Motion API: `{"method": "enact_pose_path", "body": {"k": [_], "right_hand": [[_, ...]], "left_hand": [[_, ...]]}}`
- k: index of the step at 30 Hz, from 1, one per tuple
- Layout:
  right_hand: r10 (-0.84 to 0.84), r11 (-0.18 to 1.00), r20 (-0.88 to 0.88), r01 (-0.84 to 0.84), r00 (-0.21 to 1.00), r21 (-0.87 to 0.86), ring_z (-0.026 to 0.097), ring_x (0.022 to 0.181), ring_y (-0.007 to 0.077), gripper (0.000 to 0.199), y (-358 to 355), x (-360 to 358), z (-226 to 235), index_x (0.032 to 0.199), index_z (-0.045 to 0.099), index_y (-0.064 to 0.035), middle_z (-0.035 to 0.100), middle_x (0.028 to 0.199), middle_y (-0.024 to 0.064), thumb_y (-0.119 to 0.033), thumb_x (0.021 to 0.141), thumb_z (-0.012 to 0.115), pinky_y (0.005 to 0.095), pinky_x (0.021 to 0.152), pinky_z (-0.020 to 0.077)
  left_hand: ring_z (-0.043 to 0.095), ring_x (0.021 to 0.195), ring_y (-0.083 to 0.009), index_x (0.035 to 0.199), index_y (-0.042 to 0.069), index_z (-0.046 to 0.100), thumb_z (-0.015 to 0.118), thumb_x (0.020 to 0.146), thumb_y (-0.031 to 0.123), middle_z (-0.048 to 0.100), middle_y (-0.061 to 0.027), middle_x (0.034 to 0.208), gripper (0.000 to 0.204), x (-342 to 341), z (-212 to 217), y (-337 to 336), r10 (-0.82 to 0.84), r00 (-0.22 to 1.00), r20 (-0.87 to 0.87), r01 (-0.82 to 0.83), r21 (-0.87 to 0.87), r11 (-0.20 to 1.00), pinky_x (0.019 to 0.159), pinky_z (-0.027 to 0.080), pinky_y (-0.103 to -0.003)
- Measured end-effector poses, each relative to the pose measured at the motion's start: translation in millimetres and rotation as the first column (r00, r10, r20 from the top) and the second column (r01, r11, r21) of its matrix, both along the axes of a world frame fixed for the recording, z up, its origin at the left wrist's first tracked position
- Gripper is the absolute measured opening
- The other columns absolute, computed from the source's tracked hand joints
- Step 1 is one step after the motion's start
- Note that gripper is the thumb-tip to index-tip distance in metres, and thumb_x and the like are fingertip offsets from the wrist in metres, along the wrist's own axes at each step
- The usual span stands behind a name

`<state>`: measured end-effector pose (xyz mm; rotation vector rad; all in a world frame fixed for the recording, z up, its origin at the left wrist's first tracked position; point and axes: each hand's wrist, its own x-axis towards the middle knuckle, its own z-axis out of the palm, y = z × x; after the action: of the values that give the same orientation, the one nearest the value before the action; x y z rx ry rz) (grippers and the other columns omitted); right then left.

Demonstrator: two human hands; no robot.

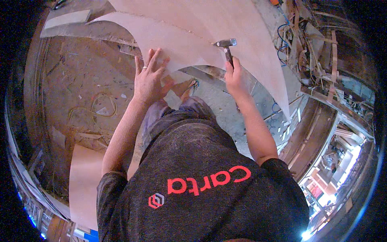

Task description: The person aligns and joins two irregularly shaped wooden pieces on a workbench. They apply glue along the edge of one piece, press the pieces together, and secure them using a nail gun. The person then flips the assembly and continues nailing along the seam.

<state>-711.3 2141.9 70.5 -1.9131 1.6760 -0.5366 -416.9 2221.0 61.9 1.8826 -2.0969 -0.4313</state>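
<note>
A hammer with a dark handle is gripped in my right hand. Its metal head rests on or just above a pale, thin sheet with a curved near edge. Along the sheet runs a rough line that reaches the hammer head. My left hand lies with fingers spread at the sheet's near left edge, a ring on one finger. Its fingertips touch the sheet or hover close over it; I cannot tell which. A second pale surface continues beyond the line to the far right.
A yellowish hose lies looped on the dusty floor at left. Another pale sheet leans near my left elbow. Scrap wood is heaped at far right, beside a blue coiled hose. My sandaled foot shows below the sheet.
</note>
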Motion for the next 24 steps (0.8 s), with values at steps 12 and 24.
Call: {"method": "enact_pose_path", "body": {"k": [12, 24], "right_hand": [[-0.17, 0.985, 0.094, 0.166, 0.981, 0.047, 0.067, 0.076, 0.022, 0.026, -10, 1, 16, 0.114, 0.057, -0.002, 0.066, 0.085, 0.0111, -0.022, 0.097, 0.06, 0.0412, 0.067, 0.052], [0.106, 0.984, -0.176, -0.128, 0.979, -0.121, 0.063, 0.112, 0.0429, 0.052, -12, 10, -6, 0.142, 0.049, -0.0061, 0.062, 0.125, 0.0268, -0.01, 0.092, 0.061, 0.0451, 0.091, 0.0526]], "left_hand": [[0.019, 0.152, -0.0271, 0.145, 0.017, 0.049, 0.076, 0.078, 0.028, 0.022, -0.0072, 0.163, 0.073, 1, -5, 15, 0.002, 1.0, -0.006, -0.001, 0.066, 0.998, 0.12, 0.014, -0.059], [0.02, 0.151, -0.0268, 0.144, 0.017, 0.049, 0.075, 0.078, 0.025, 0.023, -0.0076, 0.163, 0.072, -5, -10, 14, 0.039, 0.999, 0.031, -0.04, 0.056, 0.998, 0.12, 0.014, -0.059]]}}
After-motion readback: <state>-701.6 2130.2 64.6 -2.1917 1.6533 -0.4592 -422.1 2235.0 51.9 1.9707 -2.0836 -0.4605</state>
